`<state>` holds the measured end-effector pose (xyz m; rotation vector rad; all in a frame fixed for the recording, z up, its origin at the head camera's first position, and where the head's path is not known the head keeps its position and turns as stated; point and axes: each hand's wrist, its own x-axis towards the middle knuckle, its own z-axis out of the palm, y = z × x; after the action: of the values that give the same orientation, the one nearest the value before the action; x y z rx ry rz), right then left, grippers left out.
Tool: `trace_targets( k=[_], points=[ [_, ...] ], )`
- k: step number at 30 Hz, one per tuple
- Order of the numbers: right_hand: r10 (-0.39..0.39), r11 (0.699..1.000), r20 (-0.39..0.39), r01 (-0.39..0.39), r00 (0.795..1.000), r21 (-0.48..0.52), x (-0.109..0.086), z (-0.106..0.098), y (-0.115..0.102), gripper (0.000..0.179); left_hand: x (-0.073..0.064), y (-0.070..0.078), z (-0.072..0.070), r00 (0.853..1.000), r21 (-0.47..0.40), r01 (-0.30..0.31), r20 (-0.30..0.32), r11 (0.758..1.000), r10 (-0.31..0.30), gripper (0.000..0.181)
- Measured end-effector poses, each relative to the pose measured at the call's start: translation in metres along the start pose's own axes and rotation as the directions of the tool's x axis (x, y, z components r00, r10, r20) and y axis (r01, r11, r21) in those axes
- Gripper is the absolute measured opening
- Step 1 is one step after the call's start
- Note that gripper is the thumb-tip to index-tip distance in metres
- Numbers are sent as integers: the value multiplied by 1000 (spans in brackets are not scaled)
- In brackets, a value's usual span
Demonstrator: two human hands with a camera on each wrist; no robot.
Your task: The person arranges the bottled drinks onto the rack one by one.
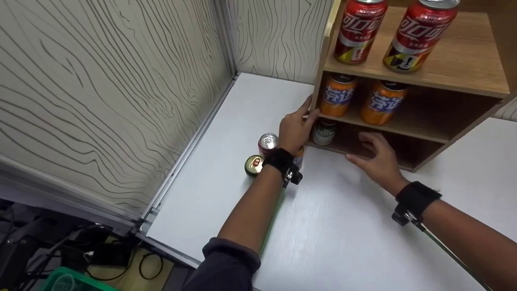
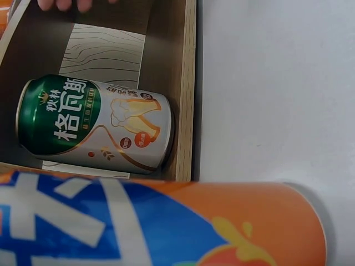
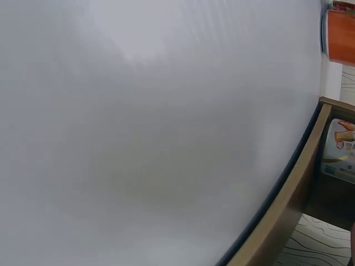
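My left hand rests against the left side panel of a wooden shelf, its thumb at the front edge. My right hand is in front of the bottom compartment, fingers loosely bent around nothing. A green and white drink can stands in that compartment at the left, between my hands. Beside my left wrist, an orange can, a can with a silver lid and a dark green can with a gold lid are grouped on the white table.
Two red cola cans, one at the left and one further right, stand on the upper shelf. Below them are two orange soda cans. A patterned partition borders the table's left side; a green bin is on the lower left.
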<state>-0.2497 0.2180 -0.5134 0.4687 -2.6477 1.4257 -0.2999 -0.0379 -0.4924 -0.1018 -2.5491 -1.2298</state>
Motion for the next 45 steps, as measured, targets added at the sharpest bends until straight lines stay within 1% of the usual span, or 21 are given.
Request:
trace_targets(
  k=[3,5,10,15,18,21,22,25,28,31,32,33,35,38,39,40,41,42,45],
  points=[
    [-10,1000,-6,10,1000,-2,-7,-8,-2,68,0,0,0,1000,2,-2,-2,1000,2,56],
    [-23,1000,-25,23,999,6,-11,-14,-3,65,1,0,0,1000,2,-5,-3,1000,5,56],
    [-62,996,-118,70,991,62,-20,-32,-9,62,1,0,1,1000,13,-21,-6,1000,21,57],
    [-91,985,-217,121,972,127,-23,-52,-19,63,2,-2,1,1000,16,-19,-12,1000,19,57],
    [-132,968,-279,184,951,169,-25,-63,-24,66,2,-2,0,1000,13,-21,-9,1000,22,57],
    [-179,952,-325,247,929,182,-27,-72,-28,66,1,-3,0,1000,16,-26,-6,1000,26,57],
    [-187,949,-340,259,922,182,-28,-76,-29,66,1,-3,0,1000,16,-25,-6,1000,26,56],
    [-177,943,-396,271,901,195,-30,-87,-37,63,1,-3,1,1000,12,-23,-6,1000,24,56],
    [-168,937,-469,289,867,198,-31,-99,-47,59,1,-2,2,1000,6,-19,-1,1000,19,56],
    [-184,925,-530,329,828,192,-32,-110,-55,55,1,-2,2,1000,-2,-5,7,1000,5,56],
    [-182,915,-550,345,815,208,-32,-113,-57,54,1,-2,2,1000,-4,2,9,1000,-2,56],
    [-173,897,-571,368,803,246,-32,-116,-58,53,0,-2,1,1000,-5,7,10,1000,-7,56],
    [-145,851,-601,409,786,329,-32,-121,-57,52,0,-1,1,1000,-10,14,11,1000,-14,56],
    [-88,764,-629,458,772,455,-33,-127,-52,52,-1,-1,1,1000,-8,8,9,1000,-8,57],
    [-70,746,-631,461,772,481,-34,-129,-50,52,-1,-1,1,1000,-5,5,7,1000,-5,57],
    [-55,740,-631,456,774,495,-35,-131,-48,52,-1,-1,1,1000,-2,3,5,1000,-3,57],
    [-39,747,-630,441,776,497,-36,-132,-46,53,-1,-1,1,1000,1,0,3,1000,0,57],
    [-15,746,-628,427,778,511,-38,-134,-45,53,-1,-1,1,1000,5,-2,0,1000,2,57],
    [39,760,-629,385,777,524,-42,-138,-43,52,-1,-2,2,1000,13,-4,-6,1000,4,57]
  ],
)
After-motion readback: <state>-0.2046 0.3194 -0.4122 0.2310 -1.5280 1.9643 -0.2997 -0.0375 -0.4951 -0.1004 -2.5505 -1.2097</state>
